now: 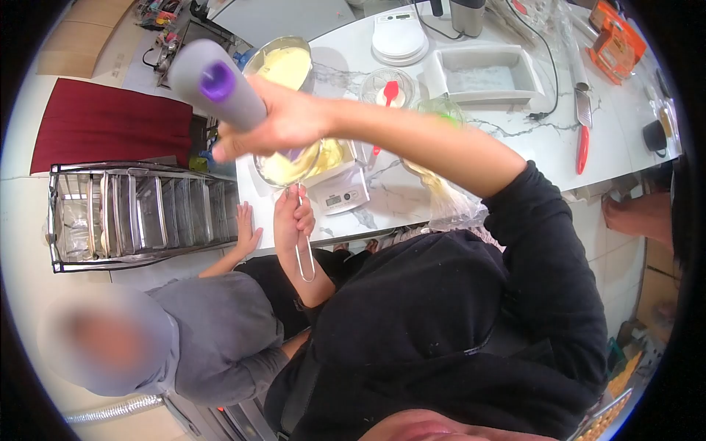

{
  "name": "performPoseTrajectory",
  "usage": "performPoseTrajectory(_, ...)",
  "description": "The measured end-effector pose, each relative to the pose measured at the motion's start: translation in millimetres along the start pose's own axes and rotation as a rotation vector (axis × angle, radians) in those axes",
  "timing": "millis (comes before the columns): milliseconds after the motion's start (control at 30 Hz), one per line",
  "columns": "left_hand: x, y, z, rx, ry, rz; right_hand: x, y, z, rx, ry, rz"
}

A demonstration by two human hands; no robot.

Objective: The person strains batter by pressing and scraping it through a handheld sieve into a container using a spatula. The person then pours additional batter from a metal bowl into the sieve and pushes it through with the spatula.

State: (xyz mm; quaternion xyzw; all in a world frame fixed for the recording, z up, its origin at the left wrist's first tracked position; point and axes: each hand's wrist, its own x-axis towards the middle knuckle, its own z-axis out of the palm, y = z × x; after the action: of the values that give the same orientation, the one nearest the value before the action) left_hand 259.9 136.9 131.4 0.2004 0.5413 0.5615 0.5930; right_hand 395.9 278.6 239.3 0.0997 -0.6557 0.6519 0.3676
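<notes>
My right hand [283, 121], blurred by motion, is wrapped round a grey and purple handheld device [224, 92] that is held high over the table's left end. Lower down, my left hand [294, 212] grips the wire handle [304, 268] of a round strainer [290, 167]. Pale yellow cream shows in and around the strainer, over a white rectangular container [338, 173]. That container rests on a white digital scale [342, 197]. Behind my right hand stands a metal bowl [305, 55] of smooth yellow cream. My forearm hides part of the table.
A co-worker [213, 331] stands at the left, one hand [248, 229] on the table edge. A wire rack [140, 217] is beside the table. Farther back are a red spatula [390, 92], a second scale [398, 35], a white tray [482, 73], a red-handled grater [582, 140] and an orange box [616, 44].
</notes>
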Motion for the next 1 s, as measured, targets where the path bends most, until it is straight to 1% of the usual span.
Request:
performPoseTrajectory(67, -0.7, -6.6, 2.2, 0.002, -0.021, -0.001, 7.2, 0.8, -10.4, -0.101, 0.083, -0.037)
performPoseTrajectory(167, -2.1, -5.0, 11.1, 0.043, -0.042, 0.032, 8.9, 32.5, -4.2, -0.223, 0.244, -0.265)
performPoseTrajectory(200, -1.1, -4.1, 9.5, 0.042, -0.026, 0.028, 6.3, 32.1, 0.4, -0.235, 0.249, -0.278)
performPoseTrajectory(300, 0.7, -3.9, 0.3, 0.028, 0.009, 0.009, -0.1, 18.2, -3.4, 0.097, 0.022, -0.005)
performPoseTrajectory(333, -0.3, -6.1, -1.4, 0.014, 0.013, 0.0, 2.1, 6.9, -6.6, 0.097, 0.051, 0.074)
performPoseTrajectory(433, -6.5, -7.2, 5.3, 0.05, 0.014, 0.001, 12.4, 18.0, -8.5, -0.05, 0.203, -0.083)
performPoseTrajectory(467, -7.2, -7.1, 7.9, 0.073, 0.01, 0.006, 12.4, 31.7, -10.1, -0.159, 0.188, -0.191)
performPoseTrajectory(567, -4.4, -4.4, -0.6, 0.065, 0.01, 0.023, 6.1, 26.9, 5.8, -0.008, 0.149, -0.234)
performPoseTrajectory(600, -4.2, -5.4, -3.8, 0.049, 0.014, 0.01, 1.5, 23.7, 4.5, 0.091, 0.056, -0.018)
performPoseTrajectory(700, -6.3, -6.0, -10.0, 0.019, 0.016, -0.013, 12.3, 15.9, -2.7, 0.0, 0.071, 0.03)
performPoseTrajectory(833, -8.9, -2.0, -1.4, 0.014, -0.019, -0.005, 18.9, 37.2, 10.9, -0.24, 0.2, -0.258)
performPoseTrajectory(867, -6.9, 1.3, -5.5, -0.004, -0.037, -0.005, 20.9, 48.3, 18.0, -0.207, 0.179, -0.4)
performPoseTrajectory(900, -6.8, 3.6, -9.8, -0.023, -0.052, -0.007, 17.7, 40.6, 22.7, -0.103, 0.104, -0.302)
performPoseTrajectory(967, -8.1, 4.4, -17.5, 0.012, 0.019, 0.013, 14.3, 11.3, 16.5, 0.071, -0.062, 0.004)
performPoseTrajectory(1000, -9.4, 4.6, -17.6, 0.027, 0.054, 0.022, 16.6, 11.4, 14.7, 0.03, -0.007, -0.035)
